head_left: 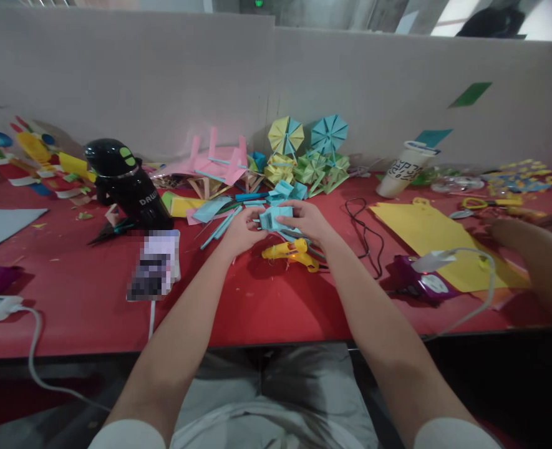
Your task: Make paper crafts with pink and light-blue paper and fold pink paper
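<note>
Just beyond the glue gun (285, 251), the left hand (246, 228) and right hand (307, 221), both partly curled, pinch a blue paper piece (269, 219); squeezing harder could crush it.

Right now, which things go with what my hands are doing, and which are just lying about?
Likely in the work:
blue paper piece, held by left hand and right hand
yellow glue gun
blue paper strips

Seemingly just lying about:
black bottle
white cup
yellow sheet
</note>
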Available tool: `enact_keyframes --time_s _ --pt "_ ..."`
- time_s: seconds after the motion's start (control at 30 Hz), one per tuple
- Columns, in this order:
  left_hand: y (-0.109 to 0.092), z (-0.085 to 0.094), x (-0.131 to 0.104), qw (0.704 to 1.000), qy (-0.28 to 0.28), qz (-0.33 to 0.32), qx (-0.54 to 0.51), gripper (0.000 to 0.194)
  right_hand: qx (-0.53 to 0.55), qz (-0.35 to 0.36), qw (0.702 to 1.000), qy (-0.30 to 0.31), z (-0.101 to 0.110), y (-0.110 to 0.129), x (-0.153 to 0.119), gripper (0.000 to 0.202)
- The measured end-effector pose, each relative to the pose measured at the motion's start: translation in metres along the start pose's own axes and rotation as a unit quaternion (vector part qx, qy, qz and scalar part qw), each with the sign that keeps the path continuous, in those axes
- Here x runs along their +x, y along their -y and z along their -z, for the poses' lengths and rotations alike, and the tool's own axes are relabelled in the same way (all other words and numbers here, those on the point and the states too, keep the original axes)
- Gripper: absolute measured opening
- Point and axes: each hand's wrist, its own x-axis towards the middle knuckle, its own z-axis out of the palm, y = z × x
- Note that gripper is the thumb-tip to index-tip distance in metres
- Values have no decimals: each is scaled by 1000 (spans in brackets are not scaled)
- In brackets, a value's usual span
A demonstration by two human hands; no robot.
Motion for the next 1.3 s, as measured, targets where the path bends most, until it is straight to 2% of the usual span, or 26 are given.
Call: enact_keyframes --time_s 0.37,0.6,0.83,1.07,1.3 --pt "1 0 2 1000 12 0 -24 51 -95 32 994 50 -4 3 8 47" --pt "-3 1 0 1000 16 2 -27 54 -143 56 988 2 -3 -2 14 44" --pt "2 2 1 996 44 9 -75 63 -156 62 986 -1 -5 -1 14 43" --pt "2 2 3 999 5 24 -37 50 -170 66 983 -1 -6 -3 17 42" --pt "5 3 5 999 10 12 -34 49 -196 66 977 -46 -7 -8 16 51"
